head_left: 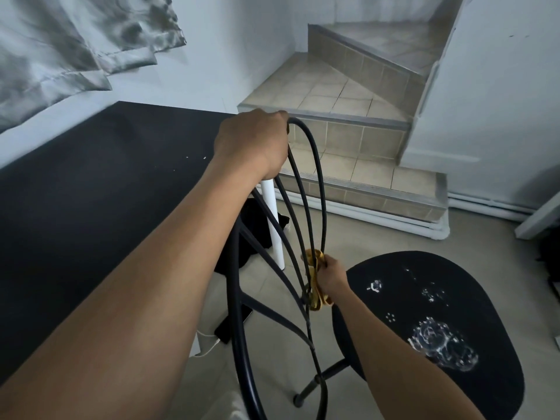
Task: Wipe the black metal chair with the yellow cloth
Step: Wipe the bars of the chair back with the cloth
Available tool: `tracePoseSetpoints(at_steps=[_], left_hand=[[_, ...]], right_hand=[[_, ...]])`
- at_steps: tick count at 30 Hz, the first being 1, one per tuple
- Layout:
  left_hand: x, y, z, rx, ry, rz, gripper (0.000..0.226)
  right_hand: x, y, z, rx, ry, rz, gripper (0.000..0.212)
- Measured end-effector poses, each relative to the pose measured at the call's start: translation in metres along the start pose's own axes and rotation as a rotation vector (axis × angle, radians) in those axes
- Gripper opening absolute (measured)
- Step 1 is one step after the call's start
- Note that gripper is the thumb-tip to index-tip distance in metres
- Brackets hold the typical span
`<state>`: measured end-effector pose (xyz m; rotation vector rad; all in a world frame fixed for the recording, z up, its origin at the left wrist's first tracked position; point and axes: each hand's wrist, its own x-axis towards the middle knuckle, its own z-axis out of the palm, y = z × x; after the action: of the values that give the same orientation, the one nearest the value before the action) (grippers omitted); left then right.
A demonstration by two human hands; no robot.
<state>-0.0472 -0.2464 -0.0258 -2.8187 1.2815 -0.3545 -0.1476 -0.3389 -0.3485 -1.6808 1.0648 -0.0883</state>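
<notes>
- Two bare hands work on the black metal chair (234, 298), which stands on the pale tiled floor (378, 244) just right of a black table (91, 177).
- Chair is seen from behind and above: its looped backrest of thin curved rods rises in the middle of the view, and its round dark seat (472, 298) lies to the lower right.
- Left hand (251, 144) is at the top of the backrest, fingers curled tight over the top of the loop, knuckles toward the camera. The forearm runs down to the lower left corner.
- Right hand (331, 275) is low on the backrest, on the seat side, with its fingers closed round the yellow cloth (316, 298).
- Yellow cloth is bunched against one of the inner rods, touching it. Folds stick out above and below the fist.
- Seat carries white foamy splashes (439, 347), the biggest patch on its near half and smaller flecks farther back.
- Table has a white leg (274, 225) showing just behind the backrest rods. A dark bundle of fabric (257, 234) lies on the floor under the table beside that leg.
- Tiled beige steps (333, 95) climb at the back, turning right between white walls.
- Grey patterned curtain (60, 50) hangs at upper left above the table.
</notes>
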Motion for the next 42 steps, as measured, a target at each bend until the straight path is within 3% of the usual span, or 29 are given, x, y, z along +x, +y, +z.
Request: tracePoseSetpoints(at_steps=[3,10,13,16,18,21,24,28,32,34,36,42], left_hand=[[0.001,0.001,0.001,-0.013,0.011,0.012,0.053],[-0.002,0.000,0.000,-0.040,0.042,0.035,0.055],[-0.005,0.000,-0.001,-0.032,0.046,0.030,0.050],[-0.007,0.001,-0.003,-0.046,0.030,0.008,0.024],[-0.009,0.002,-0.007,-0.044,0.025,-0.007,0.008],[-0.011,0.003,-0.008,-0.003,0.064,-0.026,0.020],[-0.011,0.003,-0.005,0.017,0.092,-0.027,0.023],[-0.012,0.002,-0.006,0.041,0.087,-0.028,0.021],[-0.013,0.003,-0.013,0.023,0.037,-0.027,0.015],[-0.012,0.004,-0.015,0.020,0.030,-0.025,0.014],[-0.013,0.004,-0.016,0.028,0.032,-0.027,0.016],[-0.015,0.005,-0.016,0.015,0.031,-0.026,0.017]], right_hand=[[-0.010,-0.014,-0.017,-0.025,-0.052,-0.036,0.022],[-0.056,-0.109,-0.072,0.168,-0.051,-0.475,0.021],[-0.063,-0.135,-0.084,0.340,0.181,-0.590,0.018],[-0.053,-0.171,-0.095,0.427,0.413,-0.701,0.020],[-0.040,-0.202,-0.095,0.359,0.418,-0.765,0.021],[-0.023,-0.235,-0.081,0.189,0.322,-0.847,0.032],[-0.013,-0.236,-0.071,0.157,0.331,-0.928,0.045],[-0.002,-0.237,-0.069,0.248,0.306,-0.901,0.042],[0.018,-0.229,-0.074,0.301,0.224,-0.551,0.045],[0.027,-0.214,-0.080,0.231,0.136,-0.330,0.046],[0.030,-0.207,-0.084,0.140,0.050,-0.234,0.044],[0.012,-0.248,-0.089,0.214,0.047,-0.525,0.040]])
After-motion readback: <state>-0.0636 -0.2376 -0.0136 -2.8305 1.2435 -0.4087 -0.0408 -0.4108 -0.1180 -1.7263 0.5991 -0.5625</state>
